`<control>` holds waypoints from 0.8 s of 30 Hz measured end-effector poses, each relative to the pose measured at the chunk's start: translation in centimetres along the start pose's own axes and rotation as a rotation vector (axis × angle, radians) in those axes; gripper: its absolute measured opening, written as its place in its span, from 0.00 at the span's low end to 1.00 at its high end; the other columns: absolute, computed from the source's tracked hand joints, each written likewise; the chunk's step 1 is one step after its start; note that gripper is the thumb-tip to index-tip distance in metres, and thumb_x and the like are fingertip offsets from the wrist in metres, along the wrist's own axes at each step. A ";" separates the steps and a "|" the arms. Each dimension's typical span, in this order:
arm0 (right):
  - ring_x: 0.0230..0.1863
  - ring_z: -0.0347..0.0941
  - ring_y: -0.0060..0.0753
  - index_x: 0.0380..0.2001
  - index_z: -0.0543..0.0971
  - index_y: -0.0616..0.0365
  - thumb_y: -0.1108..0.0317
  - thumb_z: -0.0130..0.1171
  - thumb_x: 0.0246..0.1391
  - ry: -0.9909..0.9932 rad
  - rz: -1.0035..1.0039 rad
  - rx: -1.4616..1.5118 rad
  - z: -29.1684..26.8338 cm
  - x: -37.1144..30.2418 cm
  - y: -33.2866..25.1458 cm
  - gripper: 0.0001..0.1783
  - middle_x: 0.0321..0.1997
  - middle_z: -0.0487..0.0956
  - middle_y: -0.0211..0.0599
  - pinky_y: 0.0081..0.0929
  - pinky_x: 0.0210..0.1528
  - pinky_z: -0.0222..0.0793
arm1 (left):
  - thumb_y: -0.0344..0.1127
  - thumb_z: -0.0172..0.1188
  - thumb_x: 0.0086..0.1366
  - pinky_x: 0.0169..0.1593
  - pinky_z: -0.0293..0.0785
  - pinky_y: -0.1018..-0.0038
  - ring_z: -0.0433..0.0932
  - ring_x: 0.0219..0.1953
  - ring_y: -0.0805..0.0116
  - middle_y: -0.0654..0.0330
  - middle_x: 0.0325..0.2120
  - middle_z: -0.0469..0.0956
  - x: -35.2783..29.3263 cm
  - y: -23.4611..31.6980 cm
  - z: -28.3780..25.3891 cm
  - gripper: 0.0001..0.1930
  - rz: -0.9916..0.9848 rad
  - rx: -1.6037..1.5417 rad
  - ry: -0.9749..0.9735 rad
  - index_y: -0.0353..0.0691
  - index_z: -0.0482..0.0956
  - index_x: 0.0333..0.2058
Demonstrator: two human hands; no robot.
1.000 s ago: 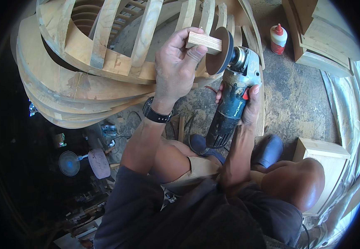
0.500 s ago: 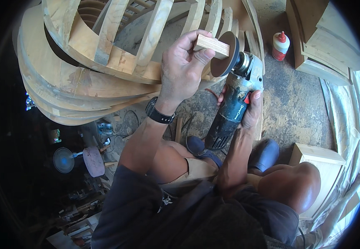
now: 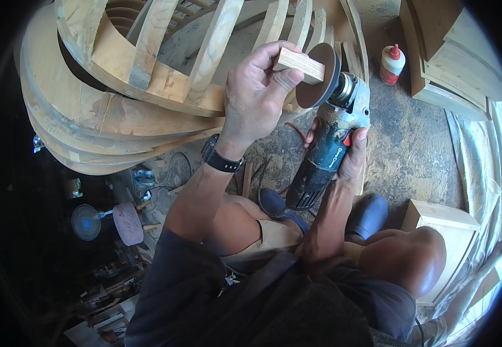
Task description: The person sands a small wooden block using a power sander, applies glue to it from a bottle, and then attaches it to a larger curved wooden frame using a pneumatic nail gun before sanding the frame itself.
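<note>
My left hand (image 3: 256, 95) grips a small pale wooden block (image 3: 300, 65) by one end and holds its other end against the brown sanding disc (image 3: 320, 74) of an angle grinder (image 3: 326, 153). My right hand (image 3: 349, 156) is wrapped around the grinder's dark blue body from below, disc end pointing up and away. A black watch sits on my left wrist (image 3: 222, 159). Both hands are raised above my bare knees.
A large curved structure of laminated wooden ribs (image 3: 147, 87) fills the upper left, just behind the block. A white glue bottle with a red cap (image 3: 391, 63) stands on the dusty floor. Wooden boxes (image 3: 441, 222) and stacked boards (image 3: 447, 52) lie at right. A small fan (image 3: 86, 221) sits lower left.
The view has shifted slightly; the block stays pressed on the disc, and both hands with the grinder sit a little higher and further right in the picture.
</note>
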State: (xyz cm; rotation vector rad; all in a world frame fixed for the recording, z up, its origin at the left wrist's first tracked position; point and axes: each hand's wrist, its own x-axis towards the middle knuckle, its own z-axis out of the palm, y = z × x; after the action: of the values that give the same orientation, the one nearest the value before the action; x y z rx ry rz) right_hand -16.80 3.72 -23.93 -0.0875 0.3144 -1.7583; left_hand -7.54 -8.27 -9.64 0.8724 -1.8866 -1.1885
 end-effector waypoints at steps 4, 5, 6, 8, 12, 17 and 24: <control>0.34 0.84 0.42 0.57 0.72 0.70 0.28 0.57 0.57 0.001 -0.009 -0.013 0.1 0.1 -0.1 0.49 0.39 0.82 0.53 0.37 0.37 0.84 | 0.29 0.65 0.69 0.51 0.79 0.75 0.81 0.45 0.73 0.55 0.42 0.84 0.0 -0.1 0.0 0.15 0.000 0.008 0.006 0.28 0.77 0.51; 0.34 0.84 0.42 0.56 0.72 0.70 0.28 0.57 0.57 -0.001 -0.012 -0.017 0.1 0.1 -0.1 0.49 0.39 0.82 0.53 0.37 0.37 0.84 | 0.29 0.64 0.69 0.50 0.79 0.76 0.81 0.45 0.73 0.55 0.42 0.84 0.0 0.0 0.0 0.15 -0.003 0.009 0.006 0.28 0.78 0.51; 0.34 0.84 0.41 0.56 0.72 0.70 0.28 0.57 0.57 -0.003 -0.013 -0.021 0.1 0.1 0.0 0.49 0.39 0.82 0.53 0.36 0.36 0.84 | 0.29 0.64 0.69 0.50 0.79 0.76 0.81 0.45 0.73 0.55 0.42 0.84 0.0 0.0 0.0 0.15 -0.007 0.011 0.007 0.28 0.78 0.51; 0.34 0.84 0.41 0.56 0.72 0.70 0.28 0.57 0.56 0.001 -0.011 -0.042 0.2 0.1 -0.1 0.49 0.39 0.82 0.53 0.36 0.36 0.84 | 0.29 0.64 0.69 0.50 0.79 0.76 0.81 0.45 0.73 0.55 0.42 0.84 0.0 0.1 0.0 0.15 -0.009 -0.006 0.009 0.28 0.78 0.51; 0.34 0.84 0.41 0.56 0.72 0.70 0.28 0.57 0.56 0.014 -0.020 -0.048 0.1 0.1 -0.2 0.49 0.39 0.82 0.52 0.35 0.36 0.84 | 0.28 0.64 0.68 0.50 0.78 0.76 0.81 0.44 0.73 0.54 0.42 0.84 0.0 0.1 0.1 0.15 -0.012 -0.028 0.006 0.28 0.78 0.51; 0.34 0.84 0.41 0.56 0.72 0.70 0.28 0.57 0.57 0.017 -0.007 -0.028 -0.1 0.1 -0.1 0.49 0.39 0.82 0.53 0.36 0.36 0.85 | 0.28 0.64 0.68 0.50 0.78 0.76 0.81 0.44 0.73 0.55 0.43 0.84 -0.1 0.2 0.2 0.15 -0.020 -0.023 -0.002 0.28 0.78 0.50; 0.34 0.84 0.43 0.56 0.72 0.70 0.29 0.55 0.59 0.017 -0.011 0.008 -0.3 0.0 0.2 0.48 0.40 0.82 0.54 0.37 0.36 0.85 | 0.28 0.65 0.68 0.49 0.78 0.77 0.81 0.44 0.74 0.55 0.42 0.84 -0.1 0.0 0.1 0.15 -0.004 -0.007 -0.002 0.28 0.78 0.51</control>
State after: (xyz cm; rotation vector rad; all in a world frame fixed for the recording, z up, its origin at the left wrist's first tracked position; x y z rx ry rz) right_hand -16.70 3.75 -24.30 -0.0682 0.3201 -1.7718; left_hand -7.54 -8.12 -9.67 0.8713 -1.8823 -1.1979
